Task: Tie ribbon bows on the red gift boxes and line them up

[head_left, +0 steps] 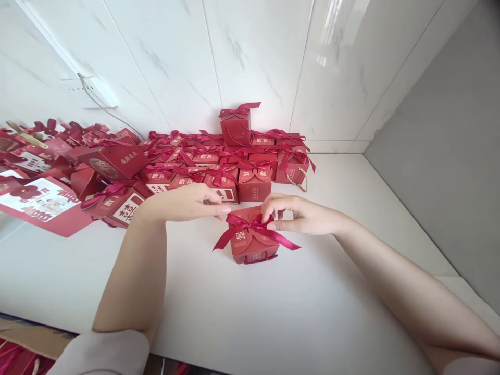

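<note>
A red gift box (255, 245) with white characters and a twisted rope handle sits on the white table in front of me. A crimson ribbon bow (250, 224) is tied across its top, with its two tails spread left and right. My left hand (191, 202) is closed, thumb and finger pinched at the tip of the bow's left loop. On the other side, my right hand (299, 213) pinches the right loop between thumb and fingers, the other fingers curled over the box's back edge.
Rows of ribboned red boxes (254, 182) stand behind against the marble-look wall, one box (235, 127) stacked on top. More red boxes and bags (66, 208) crowd the left. A wall socket (94, 92) has a cable. A cardboard carton (35, 333) is at lower left.
</note>
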